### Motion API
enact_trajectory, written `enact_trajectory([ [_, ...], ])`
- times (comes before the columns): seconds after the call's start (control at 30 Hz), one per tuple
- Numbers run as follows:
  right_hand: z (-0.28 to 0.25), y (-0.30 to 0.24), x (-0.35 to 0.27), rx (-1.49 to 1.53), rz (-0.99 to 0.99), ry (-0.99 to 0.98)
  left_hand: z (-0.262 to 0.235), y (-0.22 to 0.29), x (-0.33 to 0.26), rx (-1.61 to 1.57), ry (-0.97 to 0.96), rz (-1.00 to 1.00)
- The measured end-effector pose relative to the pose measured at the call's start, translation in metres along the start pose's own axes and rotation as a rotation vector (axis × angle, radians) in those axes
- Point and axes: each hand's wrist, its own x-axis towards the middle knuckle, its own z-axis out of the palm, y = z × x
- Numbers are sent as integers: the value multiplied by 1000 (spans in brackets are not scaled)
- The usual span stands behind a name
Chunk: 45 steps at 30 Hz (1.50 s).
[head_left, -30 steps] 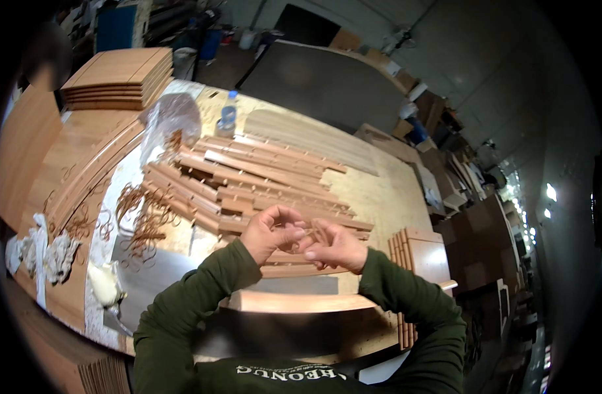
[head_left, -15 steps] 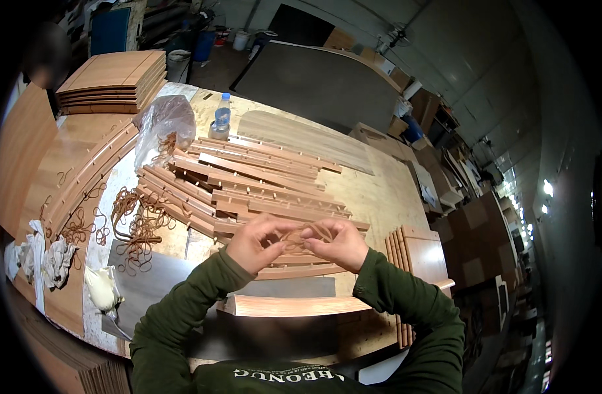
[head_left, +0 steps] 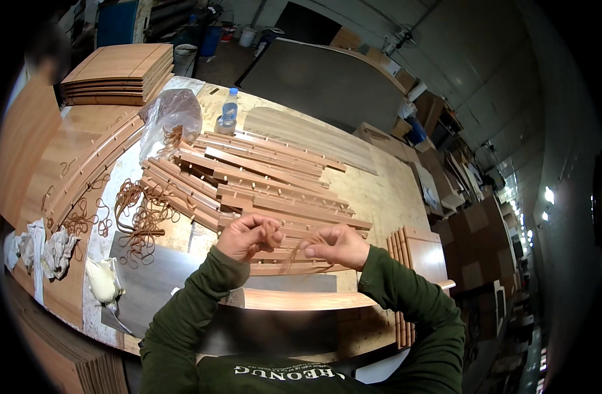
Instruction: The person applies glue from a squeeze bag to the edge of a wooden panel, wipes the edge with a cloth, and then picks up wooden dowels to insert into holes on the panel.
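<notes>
I stand at a plywood bench (head_left: 386, 197) in a cluttered workshop; a large grey board (head_left: 320, 82) leans beyond its far edge, and boxes and panels crowd the right-hand wall. A stack of panels (head_left: 120, 72) sits at the far left corner; curved wooden pieces (head_left: 84, 171) lie along the left side; a heap of slats (head_left: 261, 180) with dowel pegs fills the middle, just ahead of my hands. Rubber bands (head_left: 140, 213) lie loose in a tangle left of the slats, on the bench and partly on a grey sheet (head_left: 150, 269); rags (head_left: 51, 246) sit near the left edge.

A clear bag (head_left: 169, 118) stands at the far end of the slats, with what looks like more bands inside; a water bottle (head_left: 229, 108) stands upright just beside it, its level too small to tell.

My left hand (head_left: 245, 236) and right hand (head_left: 337, 244) hover close together over the near slats; the fingers of each are curled and pinched on a thin band (head_left: 294, 253), which runs between them and hangs slack below. A curved strip (head_left: 301, 299) lies just under my wrists.
</notes>
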Motion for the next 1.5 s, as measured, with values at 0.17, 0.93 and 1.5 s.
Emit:
enact_trajectory([
  [0.17,3,-2,-2,98,-128,-1,18,-4,3,266,-45,23],
  [0.93,-17,18,-8,100,-99,16,-32,-35,-34,387,109,19],
  [1.5,-38,10,-18,164,-64,129,21,-29,33,434,-117,80],
])
